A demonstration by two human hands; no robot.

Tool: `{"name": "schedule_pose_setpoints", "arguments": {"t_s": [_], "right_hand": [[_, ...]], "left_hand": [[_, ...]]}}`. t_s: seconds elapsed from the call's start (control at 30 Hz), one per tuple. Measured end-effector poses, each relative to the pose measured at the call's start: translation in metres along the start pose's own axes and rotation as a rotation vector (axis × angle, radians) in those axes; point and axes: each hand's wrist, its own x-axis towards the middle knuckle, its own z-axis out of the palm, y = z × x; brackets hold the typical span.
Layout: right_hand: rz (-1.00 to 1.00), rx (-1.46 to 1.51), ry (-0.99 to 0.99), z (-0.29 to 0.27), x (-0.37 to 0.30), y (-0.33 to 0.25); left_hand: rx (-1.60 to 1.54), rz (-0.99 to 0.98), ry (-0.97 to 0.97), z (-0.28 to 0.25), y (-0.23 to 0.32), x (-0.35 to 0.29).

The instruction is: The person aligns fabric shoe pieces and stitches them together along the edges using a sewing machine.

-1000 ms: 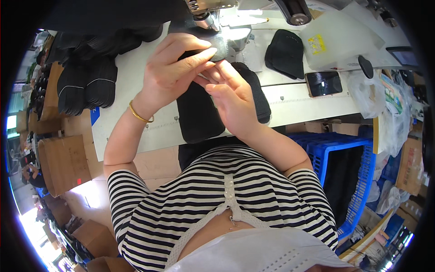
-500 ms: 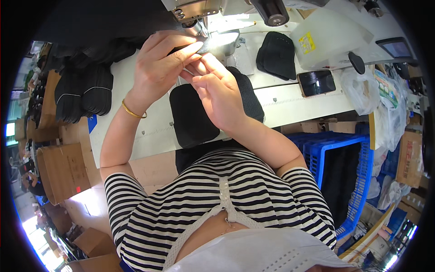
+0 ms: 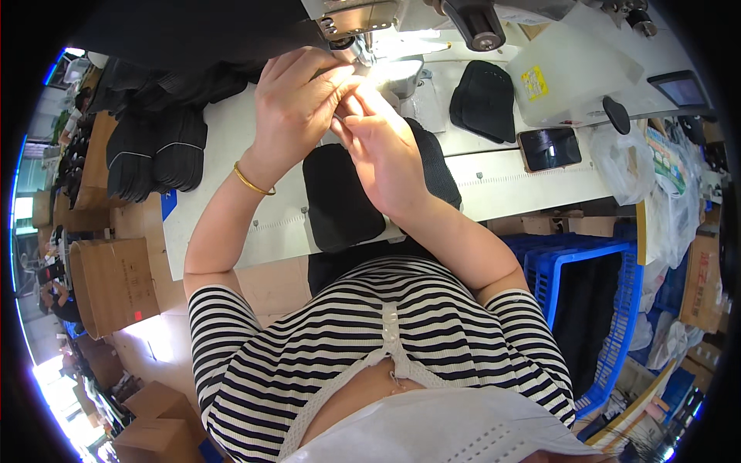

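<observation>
Both hands are up at the sewing machine (image 3: 361, 23), left hand (image 3: 297, 104) and right hand (image 3: 388, 158) with fingertips bunched together right by the needle area, can't really see what's pinched there. A rounded black pad (image 3: 343, 207) lies below them on the white table (image 3: 224, 154). Off left, 2 banded black stacks (image 3: 179, 158); off right, a phone (image 3: 549, 149) and, lower down, a blue crate (image 3: 549, 270).

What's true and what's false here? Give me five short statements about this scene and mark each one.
1. A bracelet circles the left wrist. True.
2. The phone is left of both hands. False: the phone is right of the left hand and the right hand.
3. The crate is red. False: the crate is blue.
4. Black stacks sit left of both hands. True.
5. Both hands wear gloves. False: both are bare.
</observation>
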Motion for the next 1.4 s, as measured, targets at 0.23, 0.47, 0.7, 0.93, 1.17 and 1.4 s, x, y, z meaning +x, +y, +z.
{"name": "schedule_pose_setpoints", "arguments": {"t_s": [0.23,0.47,0.7,0.93,1.17,1.4], "right_hand": [[0.025,-0.005,-0.018,-0.002,-0.001,-0.002],[0.064,-0.047,0.009,0.000,-0.003,-0.007],[0.030,-0.132,0.050,-0.005,-0.007,-0.005],[0.001,-0.246,0.039,-0.008,-0.009,-0.008],[0.014,-0.216,0.046,-0.006,-0.011,-0.010],[0.038,-0.230,0.053,-0.006,-0.017,-0.016]], "left_hand": [[-0.002,-0.046,0.025,0.002,0.008,0.001],[-0.001,-0.051,0.021,0.001,0.009,-0.001],[-0.424,-0.270,-0.233,-0.012,-0.022,-0.012],[-0.515,-0.233,-0.367,-0.021,-0.031,-0.007],[-0.263,-0.002,-0.095,-0.012,-0.024,-0.016],[-0.021,0.089,0.006,-0.010,0.021,-0.015]]}}
